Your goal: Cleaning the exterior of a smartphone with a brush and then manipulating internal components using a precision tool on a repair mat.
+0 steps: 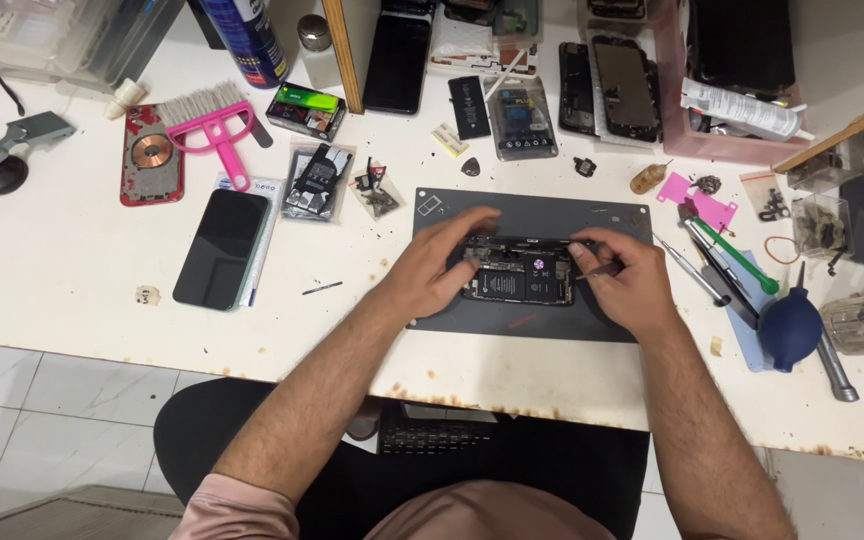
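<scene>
both hands on opened phone (pixel 518 278): left hand (pixel 442 265), right hand (pixel 624 280) w/ tool.

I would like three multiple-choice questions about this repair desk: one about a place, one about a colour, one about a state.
1. Where does the opened phone lie?
A. on the dark grey mat
B. on the floor tiles
C. inside the pink tray

2. What colour is the small brush?
A. green
B. pink
C. black

3. How is the phone that the left hand and right hand touch?
A. closed, screen up
B. wrapped in a bag
C. open, inner parts showing

Answers:
1 A, the mat lies under the phone on the white table.
2 B, its handle and frame are pink.
3 C, the battery and boards are visible between the hands.
</scene>
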